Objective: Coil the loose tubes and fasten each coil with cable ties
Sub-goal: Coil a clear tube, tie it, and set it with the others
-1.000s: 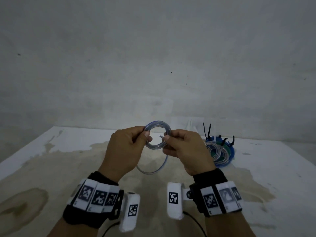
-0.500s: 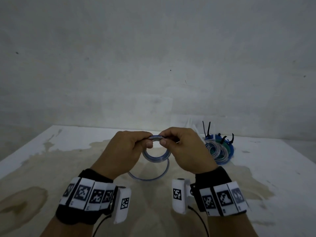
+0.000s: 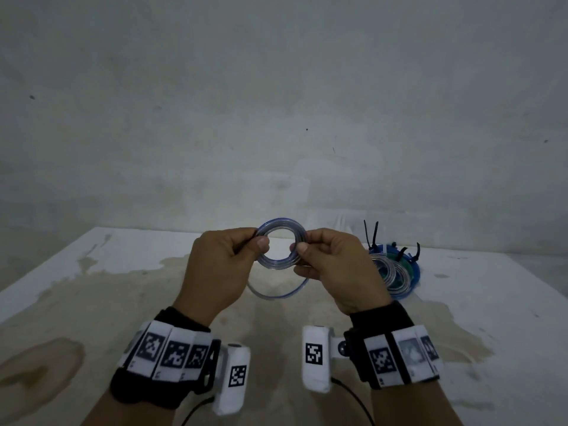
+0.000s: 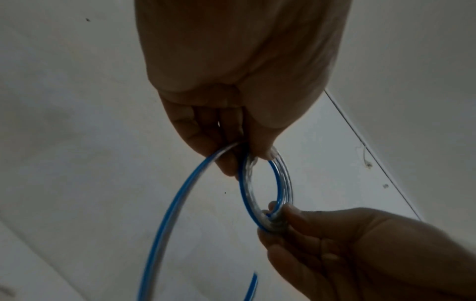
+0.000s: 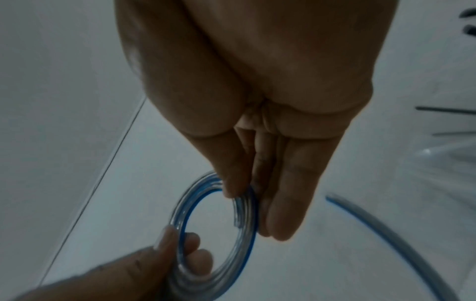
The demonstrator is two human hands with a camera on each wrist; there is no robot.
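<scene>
While half a second ago our right hand (image 3: pixel 335 269) reached over the top of the coil (image 3: pixel 281 242), it now pinches the right side and our left hand (image 3: pixel 221 265) pinches the left. Another turn looks laid. A loose tail (image 3: pixel 276 292) hangs above the counter (image 3: pixel 92 272), so winding continues before any tie.

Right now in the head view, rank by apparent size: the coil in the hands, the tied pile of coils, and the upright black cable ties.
1. Tied pile of coils, though the right hand hides part of it.
2. Coil in the hands; it is nearer the camera, so this ranking is unsure.
3. Upright black cable ties.
</scene>
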